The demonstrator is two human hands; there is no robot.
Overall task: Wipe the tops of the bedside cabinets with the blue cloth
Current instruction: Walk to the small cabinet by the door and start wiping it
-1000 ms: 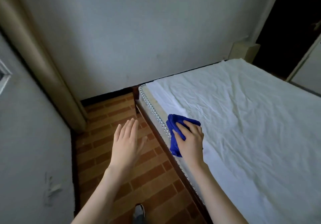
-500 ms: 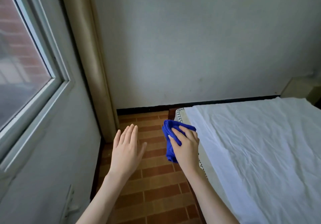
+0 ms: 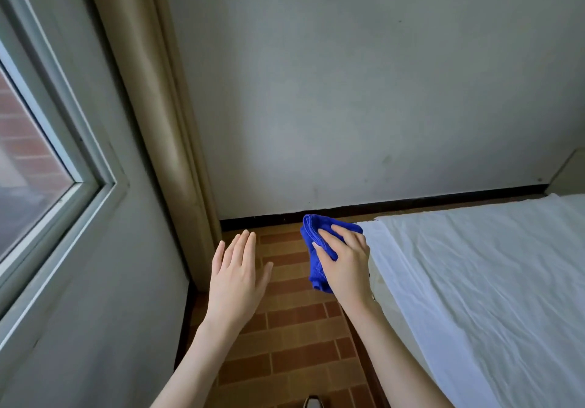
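My right hand (image 3: 346, 265) grips a bunched blue cloth (image 3: 313, 246) and holds it in the air over the gap between the bed and the floor. The cloth hangs down past my palm. To its left my left hand (image 3: 235, 276) is flat and open, fingers apart, hovering above the brick-pattern floor (image 3: 294, 344) with nothing in it. At the far right edge a beige cabinet corner (image 3: 569, 173) peeks out behind the bed's head.
A bed with a white sheet (image 3: 474, 297) fills the right side. A window (image 3: 34, 161) and a beige pipe (image 3: 158, 97) stand on the left. The white wall (image 3: 348, 91) faces me, with a dark skirting. A shoe tip (image 3: 311, 403) shows at the bottom.
The view has swung left, bringing the window into sight and pushing the bed to the right. Both hands keep their pose, with the cloth still in my right hand.
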